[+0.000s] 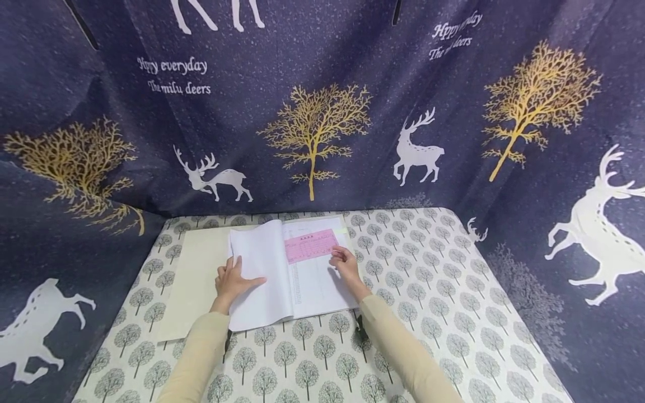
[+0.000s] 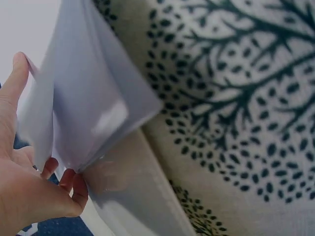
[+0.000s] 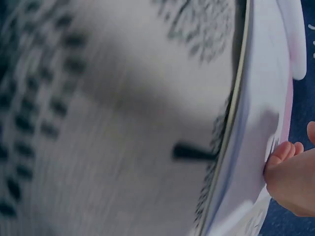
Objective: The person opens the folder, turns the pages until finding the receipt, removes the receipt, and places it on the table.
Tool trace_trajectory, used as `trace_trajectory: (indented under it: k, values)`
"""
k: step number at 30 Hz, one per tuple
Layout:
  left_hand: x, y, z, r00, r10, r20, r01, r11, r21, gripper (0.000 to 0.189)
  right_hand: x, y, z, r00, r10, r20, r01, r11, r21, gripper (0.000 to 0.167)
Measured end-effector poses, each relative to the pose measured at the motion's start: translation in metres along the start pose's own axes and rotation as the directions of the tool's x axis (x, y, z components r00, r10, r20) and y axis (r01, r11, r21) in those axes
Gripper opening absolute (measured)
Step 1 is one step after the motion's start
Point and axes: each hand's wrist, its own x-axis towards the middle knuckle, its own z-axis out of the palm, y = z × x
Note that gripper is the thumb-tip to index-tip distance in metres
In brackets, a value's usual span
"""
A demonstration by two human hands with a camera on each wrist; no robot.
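Note:
An open folder-like booklet lies on the table with white pages [image 1: 314, 291] on its right side. A turned stack of white sheets [image 1: 259, 252] bulges over to the left. My left hand [image 1: 233, 282] grips these sheets by their left edge, thumb on top; in the left wrist view, its fingers curl at the edges of the loose sheets [image 2: 88, 93]. A pink printed slip [image 1: 309, 246] lies on the right page. At the slip's right end, my right hand [image 1: 347, 268] pinches its edge with bent fingers; the right wrist view shows only part of this hand [image 3: 295, 177].
The booklet's cream cover [image 1: 188, 280] spreads out flat at the left. Under everything is a tree-patterned tablecloth [image 1: 418, 302]. A dark blue curtain [image 1: 342, 56] with deer and golden trees hangs behind and on both sides.

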Motion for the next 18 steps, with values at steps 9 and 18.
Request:
trace_trajectory:
  k: [9,18]
  values:
    - [0.009,-0.015,-0.005,0.999,0.029,0.013,-0.029,0.999,0.035,0.107,0.014,0.005,-0.009,0.993,-0.060,-0.104,0.034,0.972,-0.234,0.046]
    - [0.007,-0.018,-0.006,0.998,0.002,0.056,-0.004,0.999,0.035,0.106,0.025,0.011,-0.014,0.994,-0.075,-0.083,0.048,0.954,-0.295,0.049]
